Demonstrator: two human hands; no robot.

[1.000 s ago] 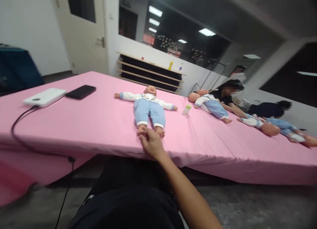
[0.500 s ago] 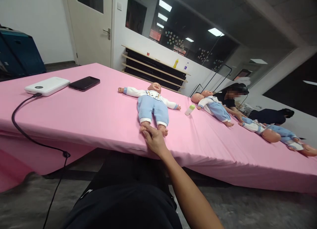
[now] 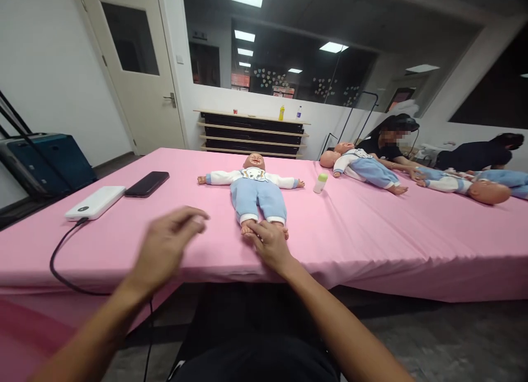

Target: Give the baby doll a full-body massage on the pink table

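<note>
A baby doll [image 3: 258, 192] in a white and light-blue outfit lies on its back on the pink cloth, arms spread wide and feet toward me. My right hand [image 3: 272, 244] is at its feet, thumb and fingers closed on the foot at left; part of that foot is hidden. Left of the doll's legs, above the cloth, my left hand [image 3: 167, 247] is blurred by motion. Nothing shows in it, and its thumb and fingers look loosely apart. A small white bottle with a green cap [image 3: 320, 183] stands beside the doll's arm at right.
A white power bank [image 3: 97, 202] with a black cable and a dark phone [image 3: 147, 184] lie at left on the pink-covered table [image 3: 371, 228]. More dolls [image 3: 363, 164] lie to the right, where a co-worker [image 3: 385, 140] reaches in. A low shelf [image 3: 251, 131] stands behind.
My left hand has come into view from the lower left. The view has tilted and levelled. My right hand stays on the doll's foot.
</note>
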